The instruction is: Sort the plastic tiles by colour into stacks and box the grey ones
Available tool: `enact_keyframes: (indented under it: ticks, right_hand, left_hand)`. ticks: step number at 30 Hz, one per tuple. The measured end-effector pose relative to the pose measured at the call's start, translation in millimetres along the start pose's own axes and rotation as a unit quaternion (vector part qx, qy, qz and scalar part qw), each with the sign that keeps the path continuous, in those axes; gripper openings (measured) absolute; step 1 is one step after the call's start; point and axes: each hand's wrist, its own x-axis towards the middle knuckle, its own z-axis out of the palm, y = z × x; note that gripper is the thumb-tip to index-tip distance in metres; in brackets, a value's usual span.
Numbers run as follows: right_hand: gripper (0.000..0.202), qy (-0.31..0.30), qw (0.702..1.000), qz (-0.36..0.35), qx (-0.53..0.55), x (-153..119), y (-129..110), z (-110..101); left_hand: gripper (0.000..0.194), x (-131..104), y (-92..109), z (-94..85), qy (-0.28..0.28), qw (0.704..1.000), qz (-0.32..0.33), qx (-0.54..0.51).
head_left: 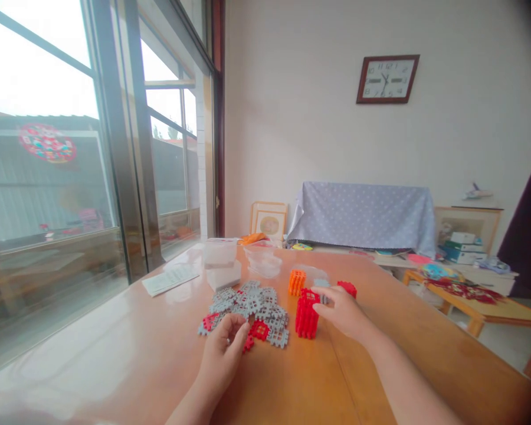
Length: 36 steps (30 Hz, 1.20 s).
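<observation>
My right hand (341, 310) is at the upper right corner of a tall stack of red interlocking plastic tiles (307, 321), thumb in front and index finger at the top edge. My left hand (227, 341) has curled fingers, the thumb close to the index finger. It is at the near edge of a pile of grey notched square tiles (252, 300). A red tile (259, 330) lies flat in this pile, right of my left hand. Whether the left fingers pinch anything is hidden. Behind the red stack stands a shorter orange tile stack (297, 283).
More red tiles (347, 288) lie beyond my right hand. Clear plastic containers (262, 261) and a white box (223, 276) stand behind the pile. A paper leaflet (170, 280) lies at left, by the window. A low wooden table (473, 295) stands at right.
</observation>
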Motion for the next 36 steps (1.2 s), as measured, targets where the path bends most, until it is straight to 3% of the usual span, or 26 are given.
enact_keyframes:
  ticks: [7,15,19,22,25,30,36]
  right_hand:
    - [0.047,-0.011,1.000,-0.005,0.005,-1,9,2]
    - [0.045,-0.006,0.999,-0.007,0.033,-4,8,0]
    - [0.042,0.039,0.998,-0.015,0.042,-5,6,0]
    - [0.031,0.095,0.993,-0.045,0.045,-10,-9,5]
    - [0.025,0.091,0.991,-0.083,0.049,-21,-41,20]
    - [0.023,-0.057,0.993,-0.103,-0.029,-40,-96,64]
    - [0.018,-0.118,0.963,-0.095,-0.223,-36,-110,114]
  left_hand:
    - [0.025,1,-9,0.6,0.000,1.000,0.000,0.017]
    - [0.027,3,-4,1.0,-0.008,1.000,-0.005,0.028]
    - [0.026,3,-8,0.1,0.013,0.998,0.001,0.054]
    - [0.022,3,-11,0.1,0.028,0.996,0.007,0.083]
    - [0.018,2,-10,0.5,0.021,0.994,0.006,0.108]
    - [0.012,2,-5,0.1,0.003,0.985,0.028,0.169]
    - [0.011,3,-7,-1.6,-0.005,0.985,0.043,0.170]
